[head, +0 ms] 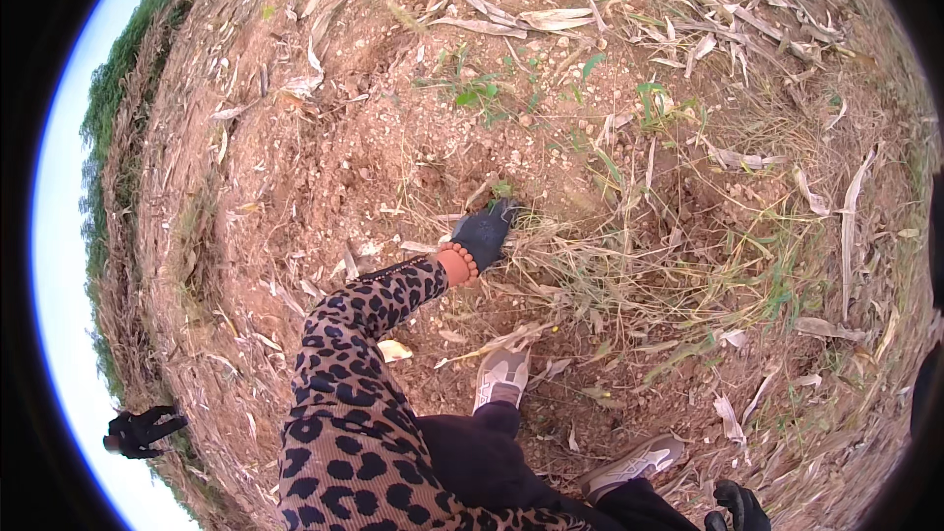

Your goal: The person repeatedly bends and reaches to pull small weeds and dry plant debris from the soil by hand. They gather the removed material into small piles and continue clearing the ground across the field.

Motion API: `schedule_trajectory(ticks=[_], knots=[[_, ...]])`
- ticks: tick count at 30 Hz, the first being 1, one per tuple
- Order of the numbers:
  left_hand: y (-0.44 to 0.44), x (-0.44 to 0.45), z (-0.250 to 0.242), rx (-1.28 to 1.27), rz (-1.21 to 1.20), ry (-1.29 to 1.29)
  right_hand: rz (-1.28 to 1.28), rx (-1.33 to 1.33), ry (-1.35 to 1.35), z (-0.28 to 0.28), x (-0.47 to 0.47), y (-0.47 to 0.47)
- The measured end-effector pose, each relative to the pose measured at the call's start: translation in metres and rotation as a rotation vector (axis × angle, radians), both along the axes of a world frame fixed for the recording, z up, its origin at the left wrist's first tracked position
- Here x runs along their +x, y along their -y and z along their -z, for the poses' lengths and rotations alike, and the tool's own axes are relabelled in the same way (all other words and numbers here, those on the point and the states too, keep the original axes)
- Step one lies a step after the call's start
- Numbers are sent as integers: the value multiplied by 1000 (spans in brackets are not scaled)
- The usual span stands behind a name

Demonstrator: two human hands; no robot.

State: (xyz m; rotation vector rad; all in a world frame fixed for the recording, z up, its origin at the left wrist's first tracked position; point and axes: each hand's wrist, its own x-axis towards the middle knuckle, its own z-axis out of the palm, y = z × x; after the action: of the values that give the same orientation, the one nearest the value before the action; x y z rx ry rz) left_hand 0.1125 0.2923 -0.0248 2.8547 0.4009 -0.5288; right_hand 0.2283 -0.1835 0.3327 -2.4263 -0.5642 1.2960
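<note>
My left hand [483, 236], in a dark work glove, reaches down to the soil in front of my feet. Its fingers are among grass stems and small green weed leaves [503, 189]; the fingertips are hidden, so whether they grip anything cannot be told. A clump of half-dry grass [597, 273] spreads to the right from beside this hand. Low at the right edge of my legs is my right hand [740, 507], in a black glove, partly cut off by the frame. Its thumb and curled fingers stand apart, and nothing shows between them.
Reddish, stony soil [354, 184] is strewn with dry maize leaves [509, 18]. Green weeds [479, 92] grow farther ahead. My shoes [503, 376] stand just behind the grass clump. A person in dark clothes [144, 431] is far off at left, near a row of dry stalks [122, 236].
</note>
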Motion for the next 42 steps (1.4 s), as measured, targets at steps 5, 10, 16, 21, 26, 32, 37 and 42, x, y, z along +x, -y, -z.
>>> schedule_trajectory(ticks=[5,10,16,21,26,32,37,42], knots=[[-4,5,-1,60,-44,67,-30,22,-1,-1,3,-3],[-6,7,0,-1,-90,2,-44,-49,13,-6,4,-8],[5,1,7,117,-131,119,-52,-38,-1,-7,6,-12],[3,2,16,50,-152,100,-5,-79,-10,-12,6,-15],[6,2,45,34,-238,58,-11,-70,-3,-8,4,-7],[63,17,27,-308,-134,117,13,15,52,-2,-4,4],[170,35,-68,-760,143,-190,-8,-90,45,-6,-4,-3],[170,47,-98,-701,331,-77,-153,-137,35,-7,1,-11]])
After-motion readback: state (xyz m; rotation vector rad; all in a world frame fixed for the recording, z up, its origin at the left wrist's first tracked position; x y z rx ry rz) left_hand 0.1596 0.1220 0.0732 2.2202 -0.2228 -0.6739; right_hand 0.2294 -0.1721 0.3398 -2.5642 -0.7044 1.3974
